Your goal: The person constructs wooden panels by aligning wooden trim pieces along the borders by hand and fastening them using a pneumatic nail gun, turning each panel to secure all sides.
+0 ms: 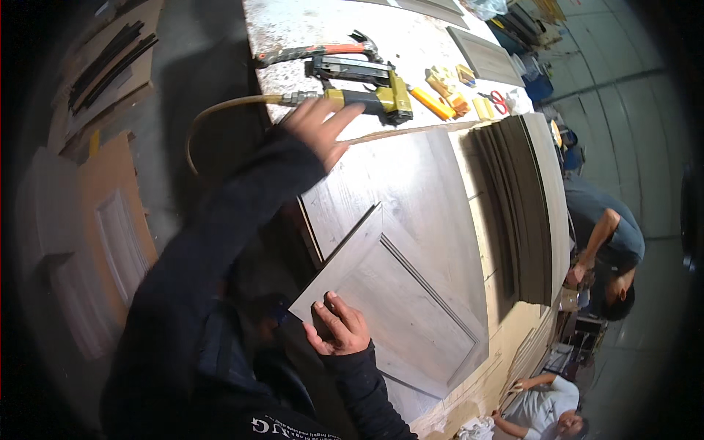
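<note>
Left hand (323,125) fingers spread, reaching toward yellow nail gun (367,92), right hand (339,330) seemingly gripping grey cabinet door (396,293) corner

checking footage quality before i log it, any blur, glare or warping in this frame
Head view: strong fisheye bend, the workbench edges curve and dark vignette fills the corners; the left hand reaching toward the yellow nail gun is slightly motion-blurred; the right hand on the grey panel door is sharp; bright light washes out the bench top at upper centre.
</note>
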`<state>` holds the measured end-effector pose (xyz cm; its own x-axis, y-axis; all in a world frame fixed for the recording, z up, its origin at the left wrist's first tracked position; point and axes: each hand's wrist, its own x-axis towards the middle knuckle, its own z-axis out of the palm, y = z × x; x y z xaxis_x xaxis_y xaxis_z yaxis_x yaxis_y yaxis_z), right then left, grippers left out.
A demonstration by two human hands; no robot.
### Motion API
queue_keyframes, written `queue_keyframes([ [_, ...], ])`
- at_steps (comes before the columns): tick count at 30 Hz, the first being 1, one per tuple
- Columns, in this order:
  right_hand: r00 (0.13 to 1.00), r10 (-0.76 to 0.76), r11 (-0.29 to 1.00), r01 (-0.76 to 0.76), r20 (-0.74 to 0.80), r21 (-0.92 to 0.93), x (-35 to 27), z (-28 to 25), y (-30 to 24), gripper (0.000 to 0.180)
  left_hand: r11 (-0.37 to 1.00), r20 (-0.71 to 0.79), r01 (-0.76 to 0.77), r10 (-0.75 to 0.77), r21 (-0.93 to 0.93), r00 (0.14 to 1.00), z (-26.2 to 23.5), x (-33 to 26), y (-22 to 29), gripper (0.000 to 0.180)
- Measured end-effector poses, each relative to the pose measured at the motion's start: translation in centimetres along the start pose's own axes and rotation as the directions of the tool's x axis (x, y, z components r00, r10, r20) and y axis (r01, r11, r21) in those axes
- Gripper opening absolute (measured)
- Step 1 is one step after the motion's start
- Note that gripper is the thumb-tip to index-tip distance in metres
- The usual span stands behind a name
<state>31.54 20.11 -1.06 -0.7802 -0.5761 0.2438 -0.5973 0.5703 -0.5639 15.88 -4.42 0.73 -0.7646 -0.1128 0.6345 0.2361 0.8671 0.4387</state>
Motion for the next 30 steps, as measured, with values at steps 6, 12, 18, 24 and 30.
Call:
queue_keyframes([
  [6,1.000,0.015,1.000,-0.015,0.023,-0.028,1.4,0.0,-0.4,0.035,0.856,0.267,0.174,-0.335,0.486,0.904,13.6,9.2,-5.5,0.070],
  [12,1.000,0.009,1.000,-0.009,-0.017,0.017,1.7,-0.1,0.3,0.036,0.975,0.615,-0.024,0.160,-0.223,0.772,-1.8,7.6,-8.1,0.053],
  [18,0.999,0.007,0.993,-0.003,0.031,-0.119,0.7,-0.3,1.2,0.038,0.622,0.828,0.620,0.084,-0.478,0.554,-11.5,-5.2,-3.3,0.027],
  [24,0.999,-0.032,0.995,0.033,0.009,-0.093,0.8,0.8,0.6,0.035,0.629,0.928,0.683,0.242,-0.372,0.283,-9.8,-11.9,-5.1,0.034],
  [30,0.998,0.012,0.992,-0.003,0.065,-0.127,0.4,0.7,1.0,0.035,0.452,0.684,0.513,0.484,-0.730,0.546,-6.1,-15.0,-6.8,0.031],
])
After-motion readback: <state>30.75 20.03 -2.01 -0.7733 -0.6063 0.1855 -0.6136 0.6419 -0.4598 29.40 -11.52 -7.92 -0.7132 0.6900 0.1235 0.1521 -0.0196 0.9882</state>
